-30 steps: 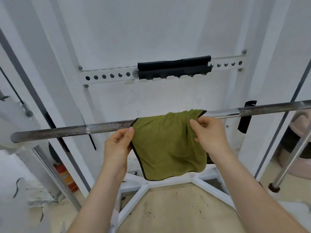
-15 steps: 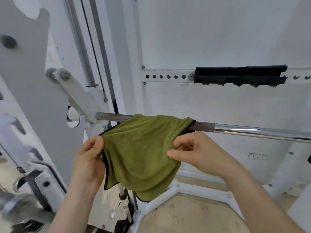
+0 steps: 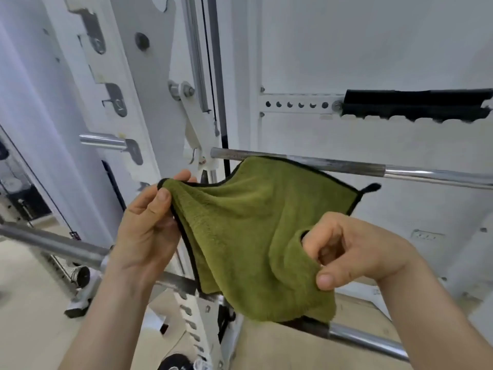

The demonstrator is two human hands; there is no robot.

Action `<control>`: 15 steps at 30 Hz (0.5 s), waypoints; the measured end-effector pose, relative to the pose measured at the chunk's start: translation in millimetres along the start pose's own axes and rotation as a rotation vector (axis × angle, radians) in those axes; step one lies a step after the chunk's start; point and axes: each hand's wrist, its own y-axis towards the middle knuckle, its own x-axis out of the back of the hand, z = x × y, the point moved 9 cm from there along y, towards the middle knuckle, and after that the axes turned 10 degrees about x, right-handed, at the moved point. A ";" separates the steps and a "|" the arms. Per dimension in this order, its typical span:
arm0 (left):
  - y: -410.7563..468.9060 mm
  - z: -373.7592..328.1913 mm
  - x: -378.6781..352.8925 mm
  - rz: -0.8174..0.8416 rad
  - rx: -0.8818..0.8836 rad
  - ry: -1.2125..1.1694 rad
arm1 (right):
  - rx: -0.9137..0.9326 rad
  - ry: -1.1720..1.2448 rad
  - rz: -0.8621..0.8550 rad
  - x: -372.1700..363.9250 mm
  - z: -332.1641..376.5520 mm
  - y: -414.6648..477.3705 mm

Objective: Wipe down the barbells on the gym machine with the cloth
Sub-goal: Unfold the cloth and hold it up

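The olive-green cloth (image 3: pixel 253 231), plush and edged in black piping, is held spread between 2 hands in front of the upper barbell (image 3: pixel 346 166). Its top left corner is pinched by the left hand (image 3: pixel 149 231) between thumb and fingers. A fold of its lower right side is bunched and gripped in the curled right hand (image 3: pixel 357 249). The top hem is seen across the bar, though contact cannot be confirmed. A small black loop (image 3: pixel 370 187) is shown at the cloth's right corner. The upper barbell is dull grey and scuffed near the cloth, polished chrome further right. A 2nd barbell (image 3: pixel 53 244), matte steel, is seen lower down, partly covered by the hanging cloth. A white painted machine frame (image 3: pixel 149 102) is seen at left, and a black pad (image 3: pixel 416 105) is mounted on a perforated rail (image 3: pixel 296 104) behind.
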 end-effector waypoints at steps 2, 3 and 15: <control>-19.1 -13.6 19.6 -0.002 0.012 -0.004 | 0.033 0.078 -0.042 -21.8 2.1 9.8; -29.5 -20.1 29.1 -0.006 0.014 0.026 | 0.066 0.108 -0.087 -31.8 5.0 16.3; -109.3 -114.4 159.7 -0.303 -0.043 0.183 | 0.186 -0.269 -1.025 -58.5 29.8 58.1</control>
